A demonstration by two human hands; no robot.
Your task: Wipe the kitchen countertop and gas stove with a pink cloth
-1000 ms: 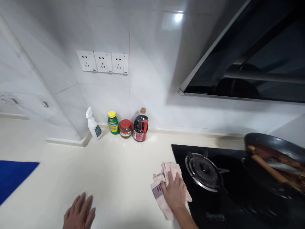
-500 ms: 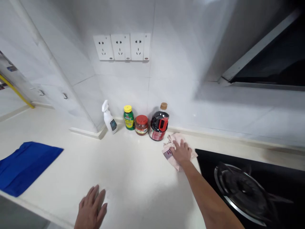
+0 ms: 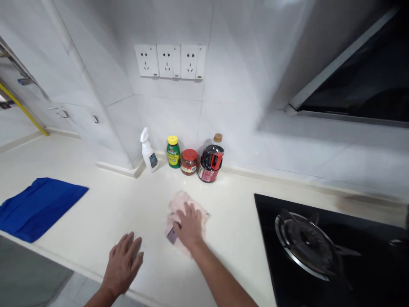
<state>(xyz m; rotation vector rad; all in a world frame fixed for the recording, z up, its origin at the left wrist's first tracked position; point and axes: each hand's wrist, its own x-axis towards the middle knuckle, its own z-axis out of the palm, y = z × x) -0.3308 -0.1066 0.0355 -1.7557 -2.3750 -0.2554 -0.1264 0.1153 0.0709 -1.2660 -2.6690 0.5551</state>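
Under my right hand [image 3: 189, 228] lies a crumpled pink cloth [image 3: 180, 202] with a dark label patch at its near left corner. The hand presses it onto the pale countertop [image 3: 140, 209], fingers over the cloth. My left hand [image 3: 123, 262] is open and holds nothing, palm down at the counter's front edge, left of the cloth. Behind the cloth stand a dark sauce jug [image 3: 209, 166] with a red handle, a red-lidded jar [image 3: 189, 162], a green bottle [image 3: 173, 154] with a yellow cap and a white spray bottle [image 3: 149, 154].
A black gas hob [image 3: 266, 230] with a round burner [image 3: 305, 241] occupies the right side. On the left lies a blue cloth [image 3: 41, 207], near a projecting wall corner [image 3: 119, 167]. Several sockets [image 3: 169, 62] are on the wall; a dark range hood [image 3: 358, 85] hangs upper right.
My right hand has carried the pink cloth left and nearer, away from the hob's edge to the middle of the counter. The camera view has shifted slightly; my left hand stays near the front edge.
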